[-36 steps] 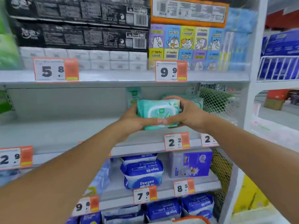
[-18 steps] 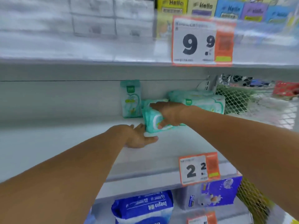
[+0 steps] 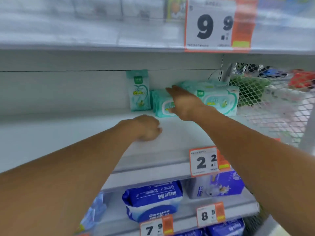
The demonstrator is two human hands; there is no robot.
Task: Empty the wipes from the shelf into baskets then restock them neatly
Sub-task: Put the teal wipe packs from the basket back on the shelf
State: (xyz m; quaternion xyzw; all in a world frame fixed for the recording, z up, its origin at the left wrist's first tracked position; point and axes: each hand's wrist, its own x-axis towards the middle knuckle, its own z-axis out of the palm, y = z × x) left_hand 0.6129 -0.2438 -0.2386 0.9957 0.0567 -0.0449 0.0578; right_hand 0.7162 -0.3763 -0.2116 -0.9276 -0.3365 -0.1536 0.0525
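Note:
On the middle white shelf [image 3: 71,133] a teal wipes pack [image 3: 161,106] stands at the back, between a slim upright green pack [image 3: 139,91] on its left and larger mint packs [image 3: 219,97] stacked on its right. My right hand [image 3: 185,103] reaches in with fingers stretched out, touching the front and top of the teal pack. My left hand [image 3: 147,127] hovers just above the shelf surface in front of it, fingers curled, holding nothing.
A white wire mesh panel [image 3: 272,108] closes the shelf's right end. Orange-white price tags [image 3: 204,161] hang on the shelf edges. Blue packs [image 3: 153,200] and a purple box [image 3: 219,184] fill the shelf below; the shelf above [image 3: 85,45] overhangs.
The right hand set the teal pack at the back of the shelf and loosened from a grip to stretched fingers. The left hand drew back and curled. The camera moved closer.

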